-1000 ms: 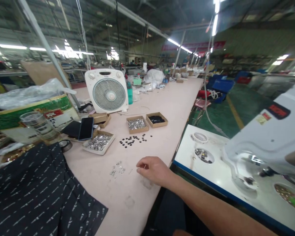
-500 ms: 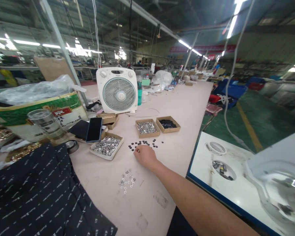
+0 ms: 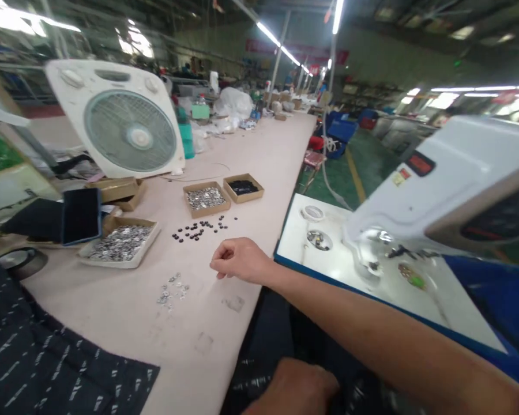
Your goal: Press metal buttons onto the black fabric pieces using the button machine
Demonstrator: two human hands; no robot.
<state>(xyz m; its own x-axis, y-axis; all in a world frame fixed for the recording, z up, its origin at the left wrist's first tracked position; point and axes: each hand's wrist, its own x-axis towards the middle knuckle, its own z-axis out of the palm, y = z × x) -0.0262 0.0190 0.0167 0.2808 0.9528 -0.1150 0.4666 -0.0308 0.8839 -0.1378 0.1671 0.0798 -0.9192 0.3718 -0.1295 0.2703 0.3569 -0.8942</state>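
My right hand is over the table, its fingers closed in a pinch. Whatever they hold, if anything, is too small to see. Small black round snap buttons lie scattered beyond its fingertips, apart from them. To its left are loose silver snap parts. My left hand is blurred low in the view, near dark material below the table edge, and its fingers are hidden. Dark patterned fabric covers the near left of the table.
Two cardboard trays, one of silver parts and one of black pieces, stand farther back. Another silver-filled tray is left, beside a phone and tape roll. A fan stands behind. A white machine occupies the right.
My right hand has drawn away from the black snap buttons, back toward the right table edge. My view has turned right, bringing in more of the machine. My left hand has come into view.
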